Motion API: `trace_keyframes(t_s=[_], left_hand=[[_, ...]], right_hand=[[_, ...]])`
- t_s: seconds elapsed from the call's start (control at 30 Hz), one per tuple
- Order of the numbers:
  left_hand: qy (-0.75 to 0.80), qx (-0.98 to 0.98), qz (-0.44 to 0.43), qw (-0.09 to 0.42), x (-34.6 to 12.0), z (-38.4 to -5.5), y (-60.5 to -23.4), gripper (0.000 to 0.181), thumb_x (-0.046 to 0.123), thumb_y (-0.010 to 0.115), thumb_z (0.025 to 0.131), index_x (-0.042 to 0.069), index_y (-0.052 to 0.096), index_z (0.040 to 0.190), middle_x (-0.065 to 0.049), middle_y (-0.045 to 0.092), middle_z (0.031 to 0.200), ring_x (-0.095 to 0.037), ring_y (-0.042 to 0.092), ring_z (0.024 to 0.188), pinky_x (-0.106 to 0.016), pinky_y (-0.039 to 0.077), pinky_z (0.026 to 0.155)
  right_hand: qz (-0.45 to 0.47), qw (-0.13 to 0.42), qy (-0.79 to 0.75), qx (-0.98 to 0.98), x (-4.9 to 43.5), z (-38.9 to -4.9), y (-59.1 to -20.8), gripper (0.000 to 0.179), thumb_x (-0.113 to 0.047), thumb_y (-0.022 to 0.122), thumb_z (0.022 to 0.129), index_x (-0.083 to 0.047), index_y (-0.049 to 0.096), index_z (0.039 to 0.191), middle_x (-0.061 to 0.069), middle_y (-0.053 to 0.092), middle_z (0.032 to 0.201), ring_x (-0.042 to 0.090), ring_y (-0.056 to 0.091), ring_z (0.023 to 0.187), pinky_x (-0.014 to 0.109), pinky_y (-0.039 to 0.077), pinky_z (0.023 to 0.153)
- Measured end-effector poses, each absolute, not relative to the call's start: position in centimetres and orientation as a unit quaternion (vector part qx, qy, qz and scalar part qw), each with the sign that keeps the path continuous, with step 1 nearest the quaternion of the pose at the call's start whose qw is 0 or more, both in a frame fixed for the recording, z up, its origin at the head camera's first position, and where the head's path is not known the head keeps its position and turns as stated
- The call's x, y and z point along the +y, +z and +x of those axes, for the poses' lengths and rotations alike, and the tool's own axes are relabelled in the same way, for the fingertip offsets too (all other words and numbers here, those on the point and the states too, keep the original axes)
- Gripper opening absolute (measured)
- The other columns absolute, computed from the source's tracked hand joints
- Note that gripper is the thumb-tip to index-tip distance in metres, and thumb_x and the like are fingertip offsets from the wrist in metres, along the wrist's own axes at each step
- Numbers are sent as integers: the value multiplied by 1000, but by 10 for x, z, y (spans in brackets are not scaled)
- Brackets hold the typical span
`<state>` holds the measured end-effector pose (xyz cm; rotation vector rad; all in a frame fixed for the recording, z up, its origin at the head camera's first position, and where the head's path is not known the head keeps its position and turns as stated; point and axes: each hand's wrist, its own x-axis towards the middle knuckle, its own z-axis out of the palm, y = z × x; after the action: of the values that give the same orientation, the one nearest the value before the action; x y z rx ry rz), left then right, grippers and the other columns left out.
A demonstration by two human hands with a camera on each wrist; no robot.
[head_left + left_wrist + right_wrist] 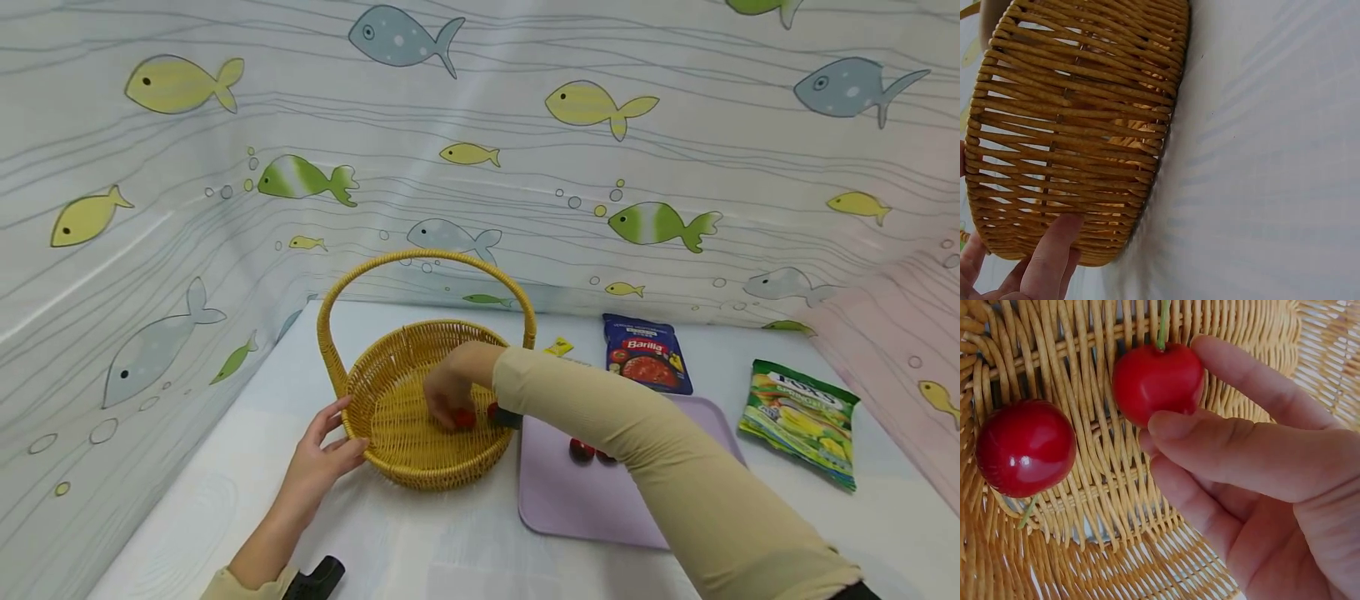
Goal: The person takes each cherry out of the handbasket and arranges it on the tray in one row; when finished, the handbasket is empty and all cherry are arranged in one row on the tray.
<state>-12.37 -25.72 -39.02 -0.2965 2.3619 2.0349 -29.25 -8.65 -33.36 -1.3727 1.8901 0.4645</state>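
Observation:
A yellow woven basket [429, 477] with a tall arched handle stands on the white table. My left hand [321, 458] grips its rim at the near left, and one digit lies against the outer weave in the left wrist view. Inside the basket, my right hand [452, 383] pinches a red cherry [1155, 381] with a green stem between thumb and fingers, close to the woven bottom. Beside it in the right wrist view lies a darker cherry [1025, 450], not touched by the hand.
Right of the basket lies a lilac tray [570, 510] with dark red cherries [581, 451], partly hidden by my right sleeve. Behind it are a blue Barilla pouch [647, 354] and a small yellow packet [558, 347]. A green Fox's bag [802, 421] lies farther right.

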Motion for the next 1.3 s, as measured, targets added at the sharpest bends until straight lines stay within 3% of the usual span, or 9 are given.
trace_keyframes(t_s=[0.27, 0.63, 0.9, 1.1, 1.3], left_hand=[[649, 755, -93, 0, -255, -124, -389, 66, 5, 57, 89, 12, 23, 146, -21, 22, 143, -36, 45, 118, -31, 53, 81], [648, 755, -100, 4, -256, -124, -390, 67, 6, 57, 89, 13, 23, 146, -21, 21, 143, -35, 45, 119, -32, 53, 82], [648, 755, -99, 5, -256, -123, -388, 67, 6, 57, 89, 13, 22, 146, -21, 20, 144, -36, 44, 119, -32, 53, 81], [648, 755, -96, 5, -255, -122, -387, 67, 6, 57, 89, 12, 22, 146, -21, 20, 144, -36, 44, 120, -33, 53, 82], [647, 756, -96, 7, -256, -122, -387, 67, 6, 57, 90, 12, 22, 146, -21, 21, 144, -36, 44, 119, -32, 53, 81]], right_hand=[[-535, 354, 223, 734, -90, -287, -333, 32, 2, 73, 76, -23, 71, 96, -9, 62, 93, 10, 58, 87, 23, 51, 72], [-525, 348, 236, 740, -91, -284, -330, 29, -4, 73, 78, -23, 70, 99, -12, 62, 96, 13, 58, 88, 27, 51, 76], [-486, 379, 218, 757, -90, -284, -327, 36, -5, 72, 80, -29, 69, 106, -13, 62, 97, 14, 59, 87, 28, 52, 79], [-488, 406, 180, 751, -91, -286, -325, 24, -5, 70, 82, -21, 70, 99, -6, 66, 89, 13, 60, 83, 27, 51, 76], [-485, 429, 134, 750, -90, -285, -321, 24, -5, 66, 85, -20, 68, 104, -2, 62, 95, 16, 60, 82, 29, 52, 73]])
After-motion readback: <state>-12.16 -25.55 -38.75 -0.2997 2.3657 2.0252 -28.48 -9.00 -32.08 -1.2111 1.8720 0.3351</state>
